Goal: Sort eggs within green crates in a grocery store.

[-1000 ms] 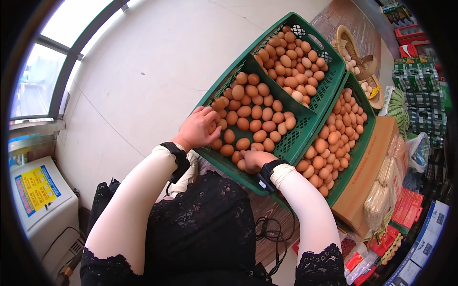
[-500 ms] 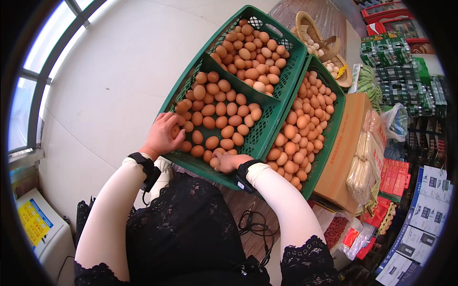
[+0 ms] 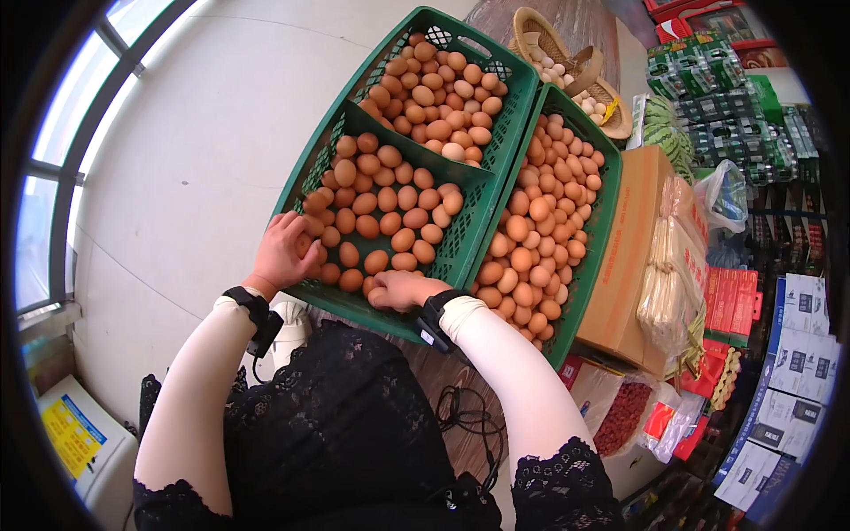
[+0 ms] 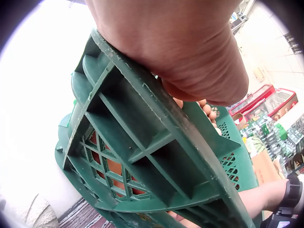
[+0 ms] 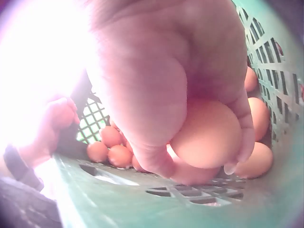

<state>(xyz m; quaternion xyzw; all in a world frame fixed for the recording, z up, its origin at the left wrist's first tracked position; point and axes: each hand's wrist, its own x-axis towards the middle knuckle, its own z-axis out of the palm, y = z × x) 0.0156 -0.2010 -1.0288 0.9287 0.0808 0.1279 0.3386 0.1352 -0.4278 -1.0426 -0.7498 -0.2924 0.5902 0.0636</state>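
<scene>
Brown eggs (image 3: 387, 199) lie in the near compartment of a green plastic crate (image 3: 310, 168), and a divider separates them from a fuller far compartment. My left hand (image 3: 282, 255) reaches over the crate's left edge, fingers curled round an egg (image 3: 304, 242) that is partly covered. In the left wrist view that hand (image 4: 180, 42) is above the crate rim (image 4: 166, 114), its fingertips hidden. My right hand (image 3: 403, 290) is down inside the near edge. The right wrist view has its fingers (image 5: 147, 109) and thumb round an egg (image 5: 207, 134), with other eggs beneath and beside it.
A second green crate (image 3: 602, 212) full of eggs stands to the right, then a cardboard box (image 3: 625, 257) with bagged goods. Wicker baskets (image 3: 531, 26) of pale eggs are at the back. A black cable (image 3: 469, 411) hangs below the crates; a white appliance (image 3: 88, 442) is lower left.
The head view has shifted, so the crates appear further left and higher. Both hands stay at the near compartment; the egg visible at my right fingertips earlier is now covered in the head view.
</scene>
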